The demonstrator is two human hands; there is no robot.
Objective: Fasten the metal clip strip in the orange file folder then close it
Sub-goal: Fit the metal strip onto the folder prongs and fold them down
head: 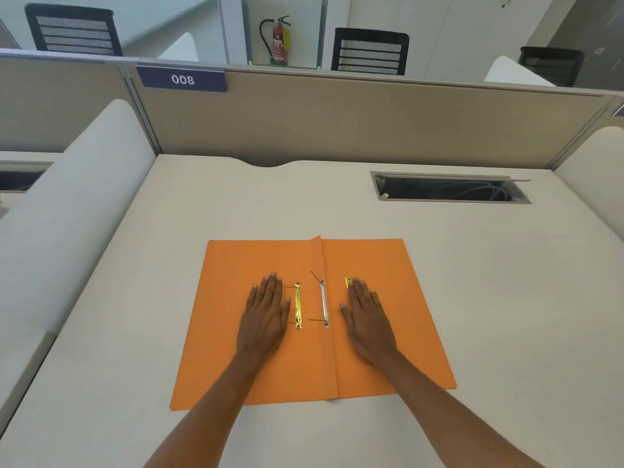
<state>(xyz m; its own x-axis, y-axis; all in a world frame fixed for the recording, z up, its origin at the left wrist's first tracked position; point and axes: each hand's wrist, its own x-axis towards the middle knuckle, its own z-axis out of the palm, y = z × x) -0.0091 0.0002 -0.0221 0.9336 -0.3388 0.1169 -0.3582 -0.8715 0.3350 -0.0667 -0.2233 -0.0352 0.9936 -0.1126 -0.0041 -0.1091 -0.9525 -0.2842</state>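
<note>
A: We report left to right. What lies beside our left hand (265, 312)?

B: Our left hand rests palm down, fingers spread flat, holding nothing, on the left flap of the open orange file folder (304, 359). Just beside its thumb side lies a gold clip strip (298, 305), loose on the flap, lengthwise toward the far edge.

A: And between our hands?

B: The folder's centre crease, with the silver metal strip (324, 304) seated along it. Two thin prongs (315, 275) stick out from its ends, unfastened. Neither hand touches it.

A: Right side?

B: Our right hand (366, 315) also lies flat and open, gripping nothing, on the right flap. A second gold piece (348, 281) shows at its fingertips, partly covered by them.

A: Edges and room?

B: The folder lies fully open on the desk (472, 298). Bare desk surrounds it on all sides. Well beyond our right hand, an open cable slot (449, 190) sits near the far edge. A beige partition (337, 123) closes the far side, and white side panels (67, 214) bound the desk.
</note>
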